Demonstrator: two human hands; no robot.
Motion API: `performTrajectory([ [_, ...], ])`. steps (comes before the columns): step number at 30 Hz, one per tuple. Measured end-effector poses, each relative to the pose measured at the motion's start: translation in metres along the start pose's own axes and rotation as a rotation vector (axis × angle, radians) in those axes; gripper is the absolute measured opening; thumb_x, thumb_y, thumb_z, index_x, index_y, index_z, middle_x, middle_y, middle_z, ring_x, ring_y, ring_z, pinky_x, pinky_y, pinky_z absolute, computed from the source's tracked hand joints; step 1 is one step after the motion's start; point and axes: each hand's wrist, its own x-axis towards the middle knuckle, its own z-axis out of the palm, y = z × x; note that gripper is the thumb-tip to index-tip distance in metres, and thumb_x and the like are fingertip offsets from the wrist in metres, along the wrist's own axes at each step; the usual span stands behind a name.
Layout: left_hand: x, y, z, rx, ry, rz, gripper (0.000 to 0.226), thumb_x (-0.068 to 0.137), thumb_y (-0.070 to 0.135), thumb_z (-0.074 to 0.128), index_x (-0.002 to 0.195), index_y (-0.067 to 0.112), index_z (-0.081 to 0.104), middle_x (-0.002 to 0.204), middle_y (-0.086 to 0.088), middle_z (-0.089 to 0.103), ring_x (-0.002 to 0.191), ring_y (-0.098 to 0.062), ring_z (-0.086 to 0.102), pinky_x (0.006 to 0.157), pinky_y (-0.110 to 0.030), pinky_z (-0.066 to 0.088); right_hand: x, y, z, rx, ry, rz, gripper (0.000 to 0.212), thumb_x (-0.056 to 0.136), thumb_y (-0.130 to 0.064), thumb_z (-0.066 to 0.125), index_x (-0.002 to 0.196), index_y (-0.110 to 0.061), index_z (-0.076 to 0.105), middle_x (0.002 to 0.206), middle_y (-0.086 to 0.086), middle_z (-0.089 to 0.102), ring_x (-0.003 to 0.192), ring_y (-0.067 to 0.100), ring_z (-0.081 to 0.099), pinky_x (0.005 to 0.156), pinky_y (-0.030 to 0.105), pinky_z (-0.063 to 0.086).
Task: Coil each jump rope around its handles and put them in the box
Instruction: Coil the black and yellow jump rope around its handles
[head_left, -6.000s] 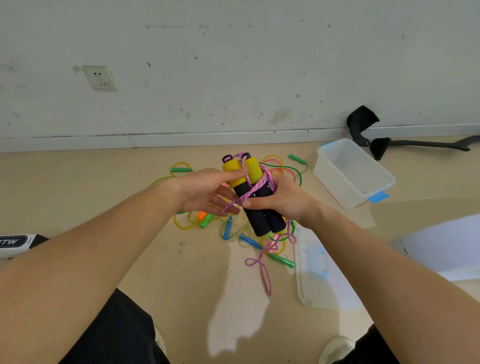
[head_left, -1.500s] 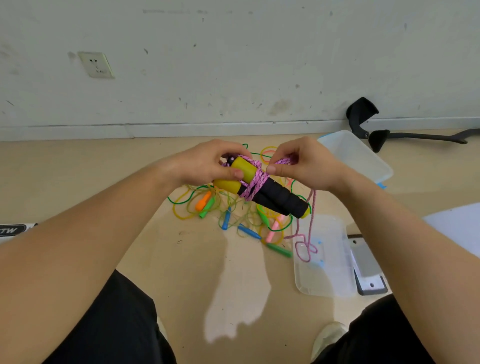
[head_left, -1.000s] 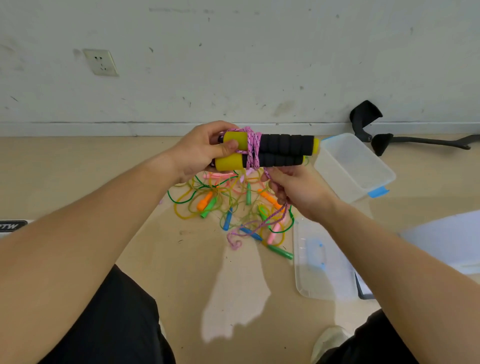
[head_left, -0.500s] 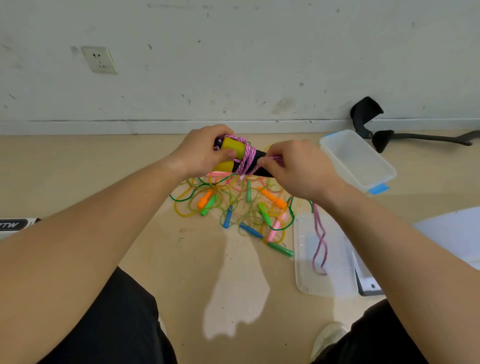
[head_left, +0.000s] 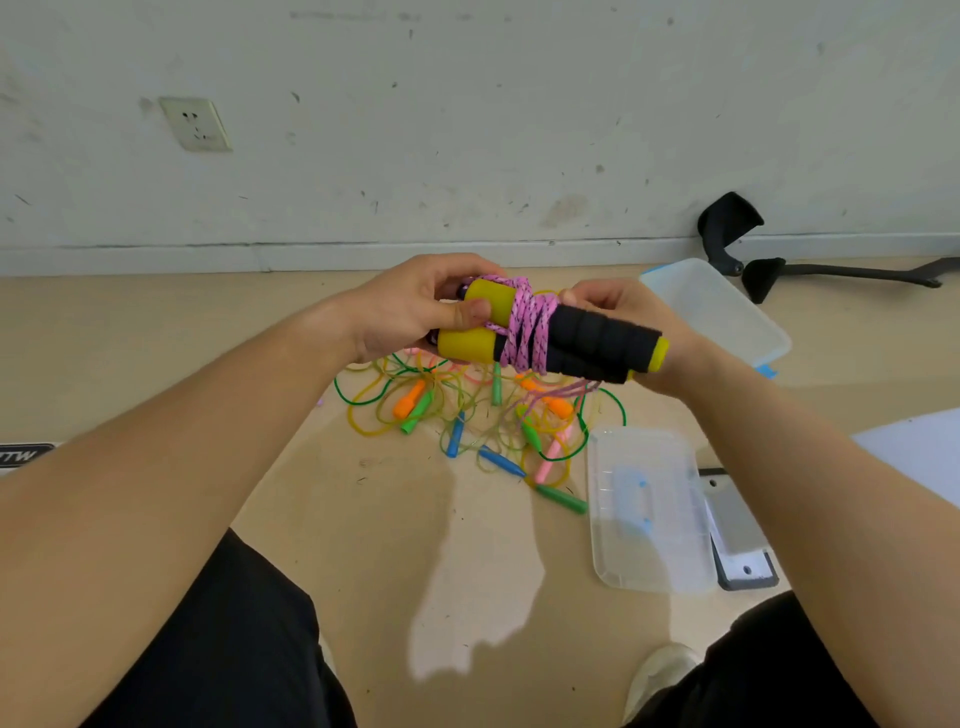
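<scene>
Two yellow-and-black foam handles (head_left: 582, 340) lie side by side in the air above the floor. Pink braided rope (head_left: 527, 332) is wound several times around their middle, and a blurred loose length trails down under them. My left hand (head_left: 415, 306) grips the yellow ends, thumb on top. My right hand (head_left: 618, 312) sits behind the black ends, fingers curled at the rope; the handles hide most of it. The clear plastic box (head_left: 727, 317) stands open on the floor to the right, behind my right hand.
A tangle of thin yellow and green ropes (head_left: 467, 410) with small coloured handles lies on the floor below my hands. The clear lid (head_left: 649, 509) lies flat at the right. A black stand (head_left: 753, 249) rests by the wall. My knees fill the bottom corners.
More pink turns sit around the handles than before. My right hand has gone from in front of the bundle to behind its black ends, and the hanging rope tail is shorter.
</scene>
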Motion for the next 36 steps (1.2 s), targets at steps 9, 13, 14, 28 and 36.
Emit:
performTrajectory([
  [9,0.005,-0.008,0.001,-0.223,0.274,-0.056,0.022,0.096,0.013,0.058,0.116,0.023,0.057,0.096,0.005,0.067,0.078,-0.013,0.068,0.064,-0.036,0.062,-0.004,0.009,0.04,0.03,0.122,0.251,0.029,0.102,-0.014,0.047,0.077,-0.01,0.06,0.059,0.001,0.036,0.047,0.01,0.029,0.046,0.024,0.027],
  [13,0.008,-0.013,0.001,-0.127,0.363,-0.059,0.018,0.096,0.015,0.061,0.11,0.025,0.06,0.096,0.003,0.069,0.079,-0.017,0.068,0.069,-0.042,0.061,-0.008,0.004,0.047,-0.182,0.18,0.202,0.037,0.104,-0.025,0.046,0.073,-0.012,0.063,0.056,-0.001,0.039,0.046,0.012,0.032,0.048,0.026,0.028],
  [14,0.008,-0.013,0.002,-0.101,0.387,-0.058,0.018,0.096,0.016,0.062,0.111,0.024,0.059,0.099,0.001,0.068,0.079,-0.018,0.068,0.069,-0.042,0.061,-0.008,0.002,0.047,-0.255,0.17,0.201,0.039,0.105,-0.028,0.045,0.074,-0.014,0.064,0.056,-0.001,0.041,0.042,0.009,0.033,0.048,0.026,0.03],
  [28,0.011,-0.022,-0.009,0.679,0.221,0.049,0.026,0.087,0.019,0.074,0.111,0.023,0.065,0.096,0.009,0.063,0.095,-0.015,0.059,0.075,-0.02,0.042,-0.001,-0.035,0.018,-0.943,0.14,-0.119,0.03,0.091,-0.047,0.063,0.079,-0.02,0.07,0.068,0.0,0.062,0.072,0.026,0.056,0.064,0.036,0.046],
  [36,0.003,-0.007,-0.006,0.267,0.053,0.035,0.033,0.091,0.014,0.067,0.124,0.012,0.061,0.118,-0.013,0.065,0.097,-0.007,0.065,0.082,-0.032,0.057,0.002,-0.011,-0.007,-0.433,0.108,-0.065,0.022,0.09,-0.033,0.072,0.077,-0.016,0.071,0.06,-0.005,0.054,0.052,0.0,0.044,0.052,0.015,0.034],
])
